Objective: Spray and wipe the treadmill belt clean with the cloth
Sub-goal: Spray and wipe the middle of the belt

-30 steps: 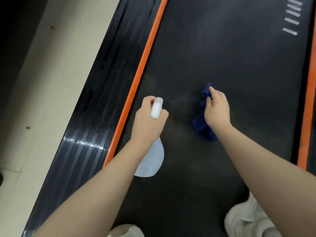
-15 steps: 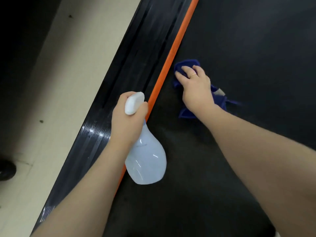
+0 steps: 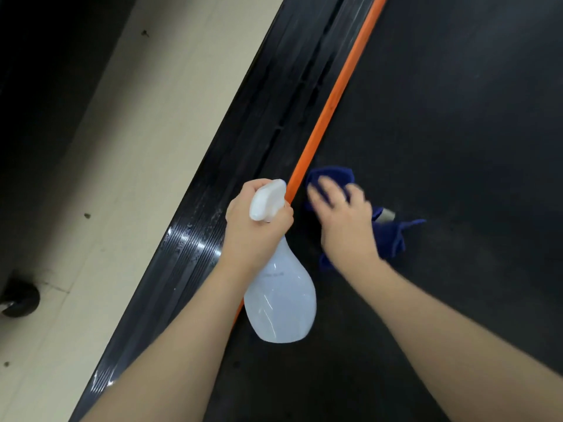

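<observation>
Cloth point(image 3: 388, 239), a soft, crumpled deep-blue rag with a small pale tag, lies on the matte black treadmill belt point(image 3: 457, 117) at its left edge, just beside the glossy orange strip point(image 3: 335, 92). The right hand point(image 3: 344, 220) presses it down with fingers spread fairly flat; motion blur hides finer detail of the fingers. The left hand point(image 3: 256, 226) grips the neck of a translucent, pear-shaped plastic spray bottle point(image 3: 280, 303) with a white trigger head, held above the orange strip.

Compared with half a second ago, the wiping hand has slid down the belt's left edge, closer to the bottle hand, and the cloth trails out to its right.

Left of the strip runs a ribbed, shiny black side rail point(image 3: 195, 245), then a beige floor point(image 3: 122, 147) with small dark specks and a dark rounded object point(image 3: 19, 300) at the far left.
</observation>
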Available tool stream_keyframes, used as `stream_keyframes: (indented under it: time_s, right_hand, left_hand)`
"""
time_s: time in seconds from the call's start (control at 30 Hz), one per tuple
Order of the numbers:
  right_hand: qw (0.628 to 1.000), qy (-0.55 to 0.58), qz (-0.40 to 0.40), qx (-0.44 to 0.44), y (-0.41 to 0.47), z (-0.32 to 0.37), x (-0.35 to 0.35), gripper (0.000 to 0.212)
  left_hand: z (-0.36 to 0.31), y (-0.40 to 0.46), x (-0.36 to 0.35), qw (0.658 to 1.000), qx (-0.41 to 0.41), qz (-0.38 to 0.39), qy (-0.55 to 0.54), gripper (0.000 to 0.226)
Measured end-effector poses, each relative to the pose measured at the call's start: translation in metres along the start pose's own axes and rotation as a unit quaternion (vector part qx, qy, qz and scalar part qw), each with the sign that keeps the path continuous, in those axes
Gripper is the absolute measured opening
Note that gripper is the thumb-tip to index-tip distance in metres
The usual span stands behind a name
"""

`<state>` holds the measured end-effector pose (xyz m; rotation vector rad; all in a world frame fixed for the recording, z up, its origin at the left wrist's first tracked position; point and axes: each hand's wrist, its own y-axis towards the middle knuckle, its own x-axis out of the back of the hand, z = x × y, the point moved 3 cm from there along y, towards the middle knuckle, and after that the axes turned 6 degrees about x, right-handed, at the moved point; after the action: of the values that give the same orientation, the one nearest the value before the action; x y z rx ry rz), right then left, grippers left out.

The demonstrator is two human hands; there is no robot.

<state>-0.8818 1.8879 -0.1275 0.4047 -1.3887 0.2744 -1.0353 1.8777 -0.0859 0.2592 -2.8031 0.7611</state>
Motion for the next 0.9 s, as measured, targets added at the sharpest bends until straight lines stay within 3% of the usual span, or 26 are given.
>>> stream_keyframes:
  time_s: [0.13,0.2,0.27,0.33,0.37,0.47,0.53,0.6,0.7,0.77,0.9]
  right_hand:
    - [0.986,0.007,0.048,0.157,-0.032,0.006,0.007,0.054]
    - [0.993,-0.043,0.048,0.096,0.005,-0.018,0.007,0.053]
    - [0.997,-0.046,0.057,-0.032,0.041,-0.033,0.006,0.054]
    - [0.998,-0.021,0.022,-0.054,0.03,-0.019,0.004,0.059]
    - [1.0,-0.018,0.005,-0.012,0.011,-0.007,0.003,0.055]
    - [0.99,0.005,0.058,0.128,-0.042,0.013,0.003,0.053]
    - [0.985,-0.003,0.059,0.16,-0.021,-0.004,0.008,0.052]
    - [0.994,-0.051,0.069,0.074,0.021,-0.028,0.007,0.054]
    - [0.995,-0.03,0.072,-0.055,0.034,-0.028,0.006,0.069]
    - [0.999,-0.015,0.048,-0.016,-0.004,-0.006,0.007,0.076]
    - [0.987,0.03,0.091,0.132,-0.049,0.007,0.007,0.072]
  left_hand:
    - [0.004,0.003,-0.002,0.998,-0.038,0.038,0.039,0.053]
    - [0.007,0.006,-0.003,0.997,-0.039,0.049,0.039,0.052]
    - [0.01,0.008,-0.003,0.997,-0.041,0.053,0.032,0.051]
    - [0.011,0.008,-0.003,0.997,-0.046,0.057,0.029,0.051]
    - [0.009,0.008,-0.003,0.997,-0.048,0.059,0.032,0.052]
    - [0.007,0.006,-0.003,0.995,-0.042,0.066,0.06,0.056]
    - [0.008,0.006,-0.003,0.994,-0.046,0.076,0.058,0.055]
    - [0.01,0.006,-0.003,0.993,-0.047,0.091,0.056,0.051]
    - [0.008,0.003,-0.002,0.991,-0.046,0.094,0.081,0.046]
    - [0.004,0.001,-0.002,0.99,-0.054,0.091,0.094,0.049]
    - [0.001,-0.003,-0.001,0.991,-0.047,0.086,0.092,0.049]
